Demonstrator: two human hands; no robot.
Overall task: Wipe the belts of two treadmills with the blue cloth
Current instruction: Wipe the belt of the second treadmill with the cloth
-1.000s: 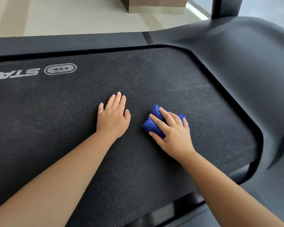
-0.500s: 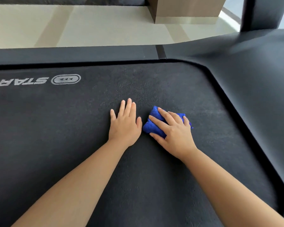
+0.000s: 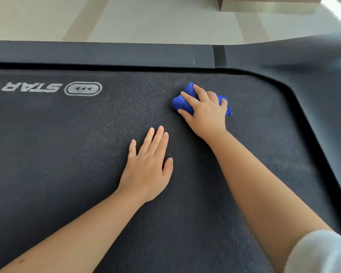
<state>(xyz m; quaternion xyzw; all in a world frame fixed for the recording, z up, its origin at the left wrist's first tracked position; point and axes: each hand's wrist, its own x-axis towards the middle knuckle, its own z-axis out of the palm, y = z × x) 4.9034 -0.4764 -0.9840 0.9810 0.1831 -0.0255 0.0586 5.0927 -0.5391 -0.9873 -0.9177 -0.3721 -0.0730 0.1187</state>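
Plainly, the right hand [image 3: 207,113] grips the bunched blue cloth [image 3: 180,101], its fingers curled over the top and the thumb tucked against the near side; the cloth sits pressed on the dark treadmill belt [image 3: 67,154], toward the far edge and near the rounded corner; the left hand [image 3: 148,166] rests flat on the belt nearer the person, fingers straight and close together, thumb a little apart, holding nothing; the two hands are apart; a grey printed logo [image 3: 83,88] lies on the belt to the left; a side rail [image 3: 106,54] runs along the far edge, pale floor [image 3: 146,18] beyond it; a light sleeve [image 3: 319,251] shows at the right arm.
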